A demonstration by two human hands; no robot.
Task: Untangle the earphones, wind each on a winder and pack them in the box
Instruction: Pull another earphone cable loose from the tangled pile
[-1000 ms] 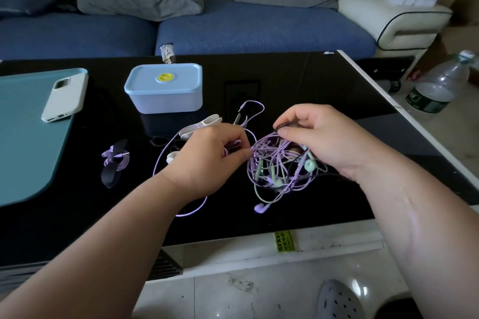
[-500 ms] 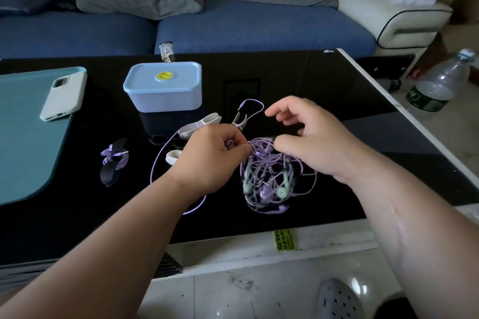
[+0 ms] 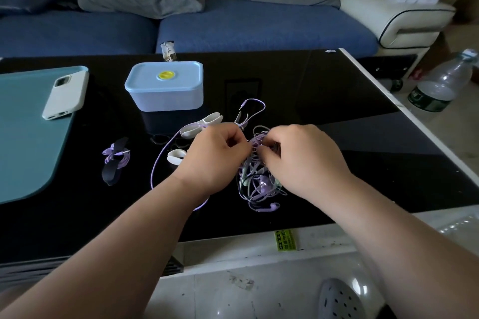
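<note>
Table (image 3: 324,101): black, glossy.
Box (image 3: 166,88): pale blue, lid on, beyond the grip and to its left.
Left hand (image 3: 215,160), right hand (image 3: 303,160): fingers curled, both pinching strands at the tangle's top.
Earphone tangle (image 3: 259,184): lilac and green cords, drooping beneath the grip onto the table. Light, limp, probably snag-prone; best taken by a free plug or bud.
White winder (image 3: 202,124): bare, just beyond the left hand.

Purple earphone tangle (image 3: 255,184) mid-table; closed box (image 3: 166,87) behind.

earphone tangle (image 3: 255,184) partly hidden, shoe (image 3: 339,300) edge-cropped
</note>
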